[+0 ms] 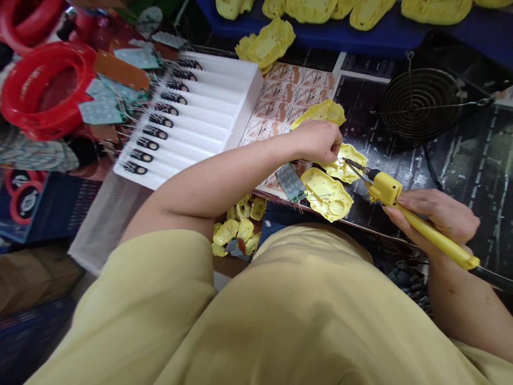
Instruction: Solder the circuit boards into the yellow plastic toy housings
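Note:
My right hand [444, 214] is closed around the yellow handle of a soldering iron [387, 188]. The iron's tip reaches over a yellow plastic shell [352, 158] lying on the bench. My left hand [320, 140] is over that shell's left side, its fingers pinched together close to the iron's tip; what they hold is too small to make out. Nearer my body lies another yellow shell [329, 197], with thin wires in it and a grey-green circuit board [290, 182] beside it. A further yellow shell [324, 112] sits just beyond my left hand.
A white foam tray [234, 101] holds a row of black parts wired to circuit boards [104, 101]. Red rings [48, 91] are piled at far left. A round fan grille [419, 107] stands at back right. Yellow shells [312, 8] fill a blue bin [320, 35].

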Demonstrator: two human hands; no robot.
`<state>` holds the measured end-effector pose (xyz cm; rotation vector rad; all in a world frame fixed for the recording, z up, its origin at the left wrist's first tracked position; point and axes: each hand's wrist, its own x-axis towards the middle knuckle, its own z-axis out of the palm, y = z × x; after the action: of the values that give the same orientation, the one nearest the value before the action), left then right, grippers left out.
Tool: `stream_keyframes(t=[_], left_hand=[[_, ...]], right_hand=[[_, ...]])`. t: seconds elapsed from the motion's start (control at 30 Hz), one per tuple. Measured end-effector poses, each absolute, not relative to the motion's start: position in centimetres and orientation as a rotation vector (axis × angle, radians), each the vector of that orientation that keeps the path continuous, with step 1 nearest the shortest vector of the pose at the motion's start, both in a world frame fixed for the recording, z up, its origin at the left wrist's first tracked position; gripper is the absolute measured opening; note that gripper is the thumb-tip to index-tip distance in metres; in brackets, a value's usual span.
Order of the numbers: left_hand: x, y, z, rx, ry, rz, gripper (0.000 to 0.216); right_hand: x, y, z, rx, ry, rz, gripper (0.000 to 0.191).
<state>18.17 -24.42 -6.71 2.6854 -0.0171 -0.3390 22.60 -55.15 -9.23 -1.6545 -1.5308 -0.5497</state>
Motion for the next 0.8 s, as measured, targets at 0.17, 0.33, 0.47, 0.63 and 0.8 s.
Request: stream_keyframes(t=[0.17, 0.33, 0.47, 0.63, 0.8], left_hand=[[18.5, -24.6, -6.4, 2.685, 0.04, -0.408, 0.015], [18.7, -24.4, -6.8, 2.673, 0.033, -0.374, 0.015], [18.5, -24.4, -7.4, 2.655, 0.067, -0.348, 0.014], [17.6, -25.1, -6.9, 2.696, -0.001, -0.286, 0.019], [18.1, -22.0, -5.8, 2.752, 0.128, -0.008, 0.031]], right_hand=[[23.2, -56.4, -9.8, -1.698, -1.392, -0.586, 0.023], [22.9, -57.6, -10.8, -1.811, -1.261, -0.624, 0.023], [22.7, -57.4, -11.4, -1.815, -1.27, -0.755, 0.038], [21.5, -55.4, -10.9, -1.835, -1.314, -0.845, 0.064], [20.6, -53.1, -10.4, -1.979, -1.517, -0.709, 0.018]])
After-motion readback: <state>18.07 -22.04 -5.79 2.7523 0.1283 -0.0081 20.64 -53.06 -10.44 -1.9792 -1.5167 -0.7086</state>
